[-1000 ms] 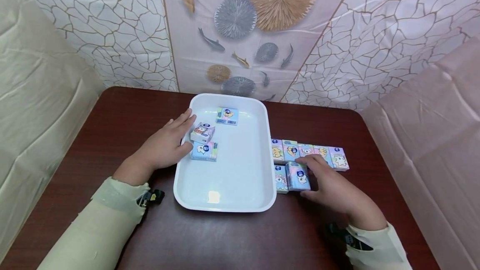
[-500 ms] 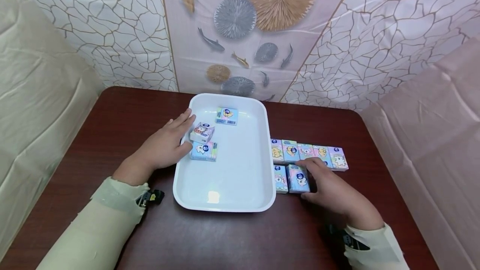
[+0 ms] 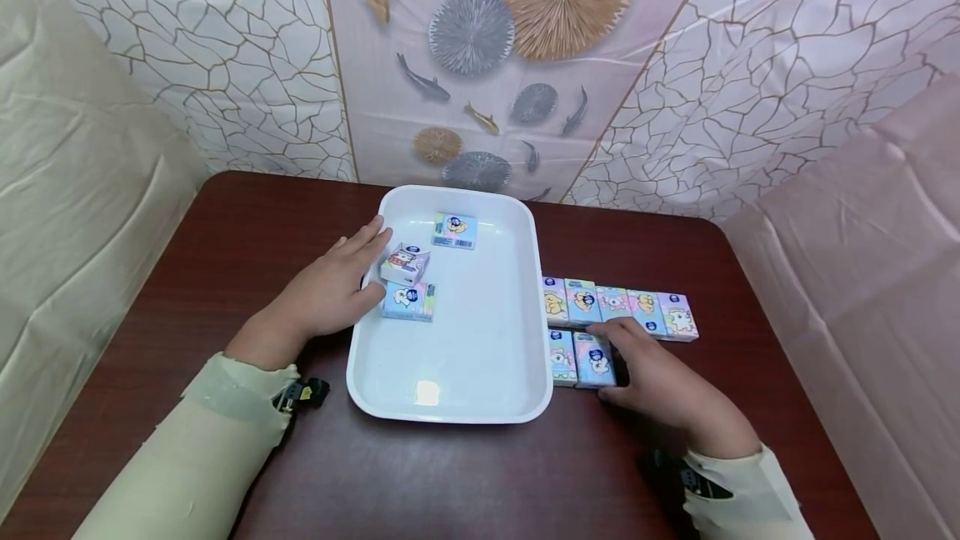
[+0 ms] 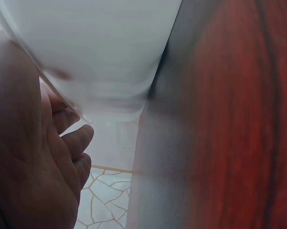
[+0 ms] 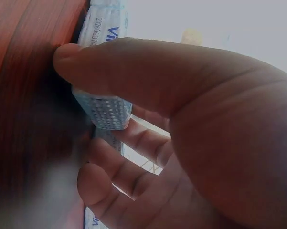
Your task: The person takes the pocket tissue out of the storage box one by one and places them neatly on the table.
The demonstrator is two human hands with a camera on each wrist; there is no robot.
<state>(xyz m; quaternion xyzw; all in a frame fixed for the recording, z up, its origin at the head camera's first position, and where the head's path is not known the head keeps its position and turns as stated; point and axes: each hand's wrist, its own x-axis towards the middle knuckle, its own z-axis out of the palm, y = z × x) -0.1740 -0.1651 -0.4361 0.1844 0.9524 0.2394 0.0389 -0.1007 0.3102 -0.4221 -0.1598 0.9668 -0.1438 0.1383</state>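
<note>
My left hand [image 3: 322,286] rests on the left rim of a white tray [image 3: 480,373], thumb and fingertips over the edge; in the left wrist view its fingers [image 4: 76,143] show beside the tray's outer wall. Inside the tray, one tissue pack [image 3: 406,265] leans on another tissue pack [image 3: 407,303], and a third tissue pack [image 3: 454,231] lies farther back. To the tray's right, my right hand [image 3: 660,373] holds a blue-pink tissue pack [image 3: 594,359] between thumb and fingers, flat on the table. In the right wrist view the thumb covers part of this pack [image 5: 107,112].
A row of several tissue packs [image 3: 612,304] lies behind the held one. Another tissue pack [image 3: 562,357] sits between it and the tray, partly hidden by the rim. The dark red wooden table [image 3: 420,482] ends against a patterned cloth backdrop [image 3: 465,107].
The tissue pack under my right hand has come down from a raised, tilted position to lie flat against its neighbour. My right hand has shifted slightly left. The left hand has stayed put.
</note>
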